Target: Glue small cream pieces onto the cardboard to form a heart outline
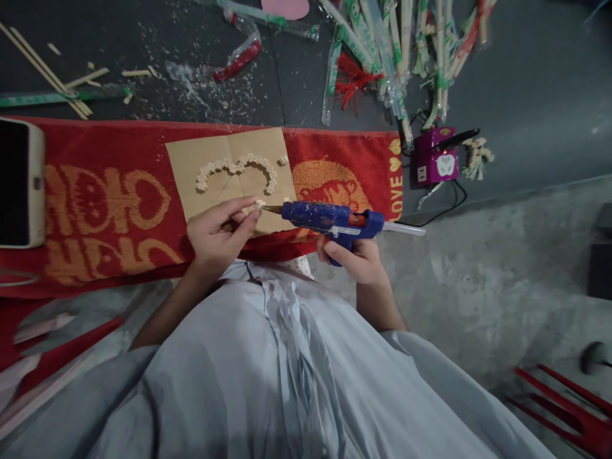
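phone (20, 185) on red towel (108, 134), far left | pink rounded piece (285, 7), top edge | red stool (591, 430), lower right

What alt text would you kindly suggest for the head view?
The right hand holds a blue glue gun, its nozzle at a small pale piece pinched by the left hand. Brown paper bearing a curved row of pale pieces lies on a red towel.

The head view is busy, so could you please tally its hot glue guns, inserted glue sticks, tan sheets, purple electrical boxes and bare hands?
Hot glue gun: 1
Inserted glue stick: 1
Tan sheet: 1
Purple electrical box: 1
Left hand and right hand: 2
Total: 6
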`<state>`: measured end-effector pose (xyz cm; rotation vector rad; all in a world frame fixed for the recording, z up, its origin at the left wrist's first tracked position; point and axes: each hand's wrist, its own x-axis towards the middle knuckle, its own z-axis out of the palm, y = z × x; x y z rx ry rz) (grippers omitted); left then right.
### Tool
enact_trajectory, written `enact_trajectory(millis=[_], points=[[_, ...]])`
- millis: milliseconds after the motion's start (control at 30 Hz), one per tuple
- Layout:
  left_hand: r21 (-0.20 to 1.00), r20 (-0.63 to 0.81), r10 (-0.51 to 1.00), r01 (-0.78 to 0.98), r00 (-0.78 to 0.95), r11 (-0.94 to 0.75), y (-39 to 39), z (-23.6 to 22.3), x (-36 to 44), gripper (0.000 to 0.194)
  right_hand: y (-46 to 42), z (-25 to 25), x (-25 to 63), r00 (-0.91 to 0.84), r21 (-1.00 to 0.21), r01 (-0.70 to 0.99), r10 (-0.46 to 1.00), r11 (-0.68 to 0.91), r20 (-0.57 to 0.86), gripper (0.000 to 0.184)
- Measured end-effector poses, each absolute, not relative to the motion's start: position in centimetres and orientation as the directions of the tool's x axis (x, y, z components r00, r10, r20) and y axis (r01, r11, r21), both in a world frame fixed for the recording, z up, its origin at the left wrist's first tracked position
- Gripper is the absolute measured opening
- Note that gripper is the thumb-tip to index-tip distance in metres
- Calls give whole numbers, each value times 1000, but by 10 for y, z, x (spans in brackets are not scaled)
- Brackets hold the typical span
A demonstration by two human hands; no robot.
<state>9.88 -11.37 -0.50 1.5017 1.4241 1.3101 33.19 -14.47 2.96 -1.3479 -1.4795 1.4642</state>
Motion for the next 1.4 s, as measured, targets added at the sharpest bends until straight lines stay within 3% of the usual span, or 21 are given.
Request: enact_trajectory(millis=[567,967,1233,1400], points=[[945,257,960,237,-109,-226,-114,-3,101,18,-143,29,332,-281,-972,151,936,-177,-214,35],[958,222,968,209,-118,-195,-115,-1,101,18,-146,28,334,-261,-965,218,944,-147,-203,40],[945,182,973,300,-144,-132,-115,-3,101,20,-145,28,333,-243,-966,210,949,-151,-201,39],[953,211,969,246,-128,-175,-115,-2,102,15,-144,32,331,-275,-963,207,935,-172,-226,39]])
